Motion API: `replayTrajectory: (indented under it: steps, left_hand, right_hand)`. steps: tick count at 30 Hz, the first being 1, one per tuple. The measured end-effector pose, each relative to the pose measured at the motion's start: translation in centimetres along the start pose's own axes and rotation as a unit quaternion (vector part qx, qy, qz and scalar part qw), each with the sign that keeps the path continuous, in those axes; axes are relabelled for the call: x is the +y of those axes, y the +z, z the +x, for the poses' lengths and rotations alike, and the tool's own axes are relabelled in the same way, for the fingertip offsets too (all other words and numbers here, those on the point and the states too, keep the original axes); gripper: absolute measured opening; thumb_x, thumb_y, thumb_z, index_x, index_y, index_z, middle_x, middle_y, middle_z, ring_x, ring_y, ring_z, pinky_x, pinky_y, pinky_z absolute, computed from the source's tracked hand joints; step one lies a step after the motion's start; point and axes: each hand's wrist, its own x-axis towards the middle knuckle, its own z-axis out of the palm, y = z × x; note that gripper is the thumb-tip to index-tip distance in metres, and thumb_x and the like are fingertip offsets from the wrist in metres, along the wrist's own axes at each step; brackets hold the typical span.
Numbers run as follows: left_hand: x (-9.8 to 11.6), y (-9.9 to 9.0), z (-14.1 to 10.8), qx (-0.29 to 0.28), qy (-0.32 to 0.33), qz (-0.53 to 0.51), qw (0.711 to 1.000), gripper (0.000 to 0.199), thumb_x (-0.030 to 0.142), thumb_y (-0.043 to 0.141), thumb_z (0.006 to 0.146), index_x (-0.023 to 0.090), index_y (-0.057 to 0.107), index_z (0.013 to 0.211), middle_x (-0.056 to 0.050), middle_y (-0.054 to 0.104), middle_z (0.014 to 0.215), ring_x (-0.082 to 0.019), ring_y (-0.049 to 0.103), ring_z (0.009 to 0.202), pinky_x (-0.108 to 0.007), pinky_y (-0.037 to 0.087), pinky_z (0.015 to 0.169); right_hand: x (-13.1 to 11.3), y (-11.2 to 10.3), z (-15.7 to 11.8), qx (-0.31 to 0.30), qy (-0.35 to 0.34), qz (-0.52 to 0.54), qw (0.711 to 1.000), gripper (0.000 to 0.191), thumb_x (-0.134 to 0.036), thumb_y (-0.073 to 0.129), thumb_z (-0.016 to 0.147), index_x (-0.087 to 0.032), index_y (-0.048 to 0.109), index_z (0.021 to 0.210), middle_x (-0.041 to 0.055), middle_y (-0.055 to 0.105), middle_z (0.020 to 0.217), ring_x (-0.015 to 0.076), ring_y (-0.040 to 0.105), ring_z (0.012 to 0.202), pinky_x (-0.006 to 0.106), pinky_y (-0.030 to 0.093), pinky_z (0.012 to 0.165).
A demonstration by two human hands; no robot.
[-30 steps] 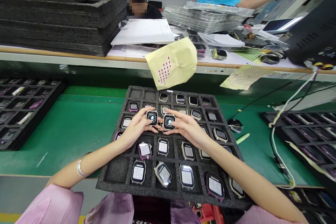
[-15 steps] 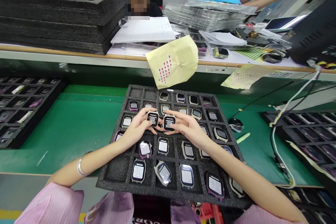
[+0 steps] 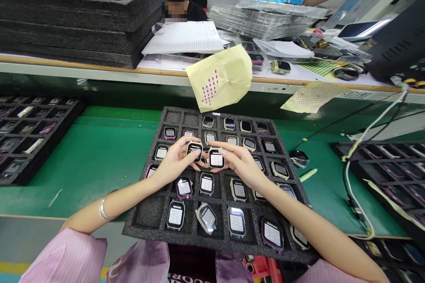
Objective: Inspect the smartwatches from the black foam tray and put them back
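Note:
My left hand (image 3: 180, 155) is closed round a smartwatch case (image 3: 194, 150) whose dark screen carries white text, with the thumb on its face. Close beside it, a second smartwatch case (image 3: 216, 159) with a light frame is gripped in my right hand (image 3: 237, 159); its screen shows a white grid-like list. Both watches have no straps and are held just above a black foam tray (image 3: 146, 214). Many more watch cases lie in the tray's compartments, among them a purple-framed one (image 3: 272, 233) and a light-framed one (image 3: 175, 215), most with lit white screens.
The tray rests on a green bench (image 3: 99, 150). More watch trays stand at left (image 3: 29, 141) and right (image 3: 392, 168), with a white cable (image 3: 347, 172) near the right one. A shelf ahead carries stacked foam trays (image 3: 76, 26) and papers (image 3: 186, 37). Two people are beyond it.
The right-hand watch's screen has switched from white text on black to a white grid list. My left thumb has moved up onto the left watch's screen. A co-worker's arm has shifted.

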Motion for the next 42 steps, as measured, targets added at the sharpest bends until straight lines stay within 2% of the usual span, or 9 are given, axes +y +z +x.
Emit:
replayTrajectory:
  steps: [9, 16, 18, 20, 23, 28, 33, 38, 42]
  left_hand:
    - [0.2, -0.1, 0.1, 0.017, -0.003, -0.003, 1.0, 0.036, 0.036, 0.061, 0.085, 0.015, 0.049, 0.112, -0.008, 0.069, 0.09, -0.02, 0.07, 0.074, -0.027, 0.059, 0.058]
    - [0.4, 0.0, -0.1, 0.015, -0.006, -0.004, 1.0, 0.047, 0.029, 0.069, 0.078, 0.015, 0.046, 0.116, -0.01, 0.068, 0.096, -0.019, 0.07, 0.075, -0.027, 0.058, 0.062]
    - [0.6, -0.3, -0.1, 0.016, 0.003, 0.003, 1.0, 0.061, 0.021, 0.074, 0.072, 0.017, 0.041, 0.123, -0.01, 0.065, 0.105, -0.018, 0.07, 0.08, -0.028, 0.059, 0.068]
    - [1.0, -1.0, 0.4, 0.029, 0.019, 0.011, 0.999, 0.07, 0.019, 0.076, 0.069, 0.019, 0.037, 0.127, -0.01, 0.063, 0.107, -0.019, 0.07, 0.081, -0.029, 0.059, 0.07]
    - [1.8, -3.0, 2.6, 0.065, 0.073, 0.064, 0.993, 0.067, 0.023, 0.075, 0.071, 0.018, 0.037, 0.126, -0.009, 0.062, 0.103, -0.018, 0.07, 0.076, -0.029, 0.059, 0.066]
    - [2.8, -7.6, 8.7, 0.11, 0.137, 0.357, 0.918, 0.049, 0.028, 0.064, 0.08, 0.017, 0.041, 0.121, -0.006, 0.061, 0.1, -0.012, 0.064, 0.063, -0.022, 0.051, 0.052]
    - [2.1, -10.4, 11.6, 0.083, 0.125, 0.521, 0.84, 0.039, 0.028, 0.071, 0.074, 0.013, 0.056, 0.107, -0.007, 0.061, 0.099, -0.015, 0.059, 0.072, -0.027, 0.049, 0.067]
    - [2.3, -10.1, 11.0, 0.034, 0.101, 0.591, 0.799, 0.033, 0.024, 0.071, 0.071, 0.011, 0.06, 0.1, -0.014, 0.059, 0.099, -0.031, 0.056, 0.096, -0.042, 0.046, 0.084]
    - [3.6, -6.5, 10.5, 0.041, 0.1, 0.63, 0.769, 0.026, 0.01, 0.065, 0.069, 0.004, 0.062, 0.094, -0.026, 0.056, 0.103, -0.046, 0.047, 0.108, -0.06, 0.039, 0.086]
  right_hand:
    - [-0.4, 0.1, -0.1, -0.011, -0.001, -0.009, 1.0, 0.035, -0.035, 0.062, 0.088, -0.021, 0.062, 0.119, 0.0057, 0.069, 0.097, 0.0214, 0.069, 0.084, 0.038, 0.062, 0.07]
    - [-0.6, -1.6, 2.1, -0.092, -0.01, -0.124, 0.988, 0.069, -0.022, 0.076, 0.072, -0.016, 0.044, 0.132, 0.0105, 0.067, 0.111, 0.0238, 0.064, 0.104, 0.04, 0.052, 0.092]
    - [-0.6, -2.1, 4.2, -0.074, -0.053, -0.271, 0.958, 0.06, -0.023, 0.072, 0.076, -0.013, 0.046, 0.129, 0.0099, 0.069, 0.101, 0.0226, 0.068, 0.093, 0.038, 0.055, 0.084]
    - [-0.6, -2.2, 7.1, -0.03, -0.113, -0.456, 0.882, 0.049, -0.024, 0.07, 0.078, -0.012, 0.052, 0.122, 0.0087, 0.068, 0.094, 0.0221, 0.067, 0.084, 0.037, 0.054, 0.079]
    - [-0.4, -2.0, 11.7, 0.004, -0.159, -0.557, 0.815, 0.046, -0.029, 0.074, 0.076, -0.011, 0.06, 0.116, 0.0116, 0.061, 0.101, 0.0265, 0.06, 0.094, 0.041, 0.048, 0.086]
    - [0.4, -1.3, 15.3, -0.005, -0.18, -0.622, 0.762, 0.048, -0.031, 0.07, 0.081, -0.009, 0.058, 0.123, 0.014, 0.058, 0.101, 0.0302, 0.053, 0.104, 0.043, 0.041, 0.093]
    - [-0.6, -3.6, 12.2, 0.008, -0.181, -0.673, 0.717, 0.037, -0.03, 0.058, 0.09, -0.013, 0.059, 0.123, 0.0134, 0.057, 0.11, 0.0284, 0.05, 0.107, 0.038, 0.04, 0.095]
    - [-2.0, -8.0, 8.9, 0.074, -0.113, -0.712, 0.689, 0.026, -0.021, 0.048, 0.092, -0.009, 0.069, 0.101, 0.0167, 0.063, 0.095, 0.0317, 0.054, 0.095, 0.043, 0.042, 0.088]
    - [-2.4, -9.8, 8.7, 0.073, -0.102, -0.706, 0.697, 0.027, -0.022, 0.048, 0.088, -0.011, 0.069, 0.102, 0.0158, 0.066, 0.096, 0.0285, 0.061, 0.092, 0.038, 0.046, 0.084]
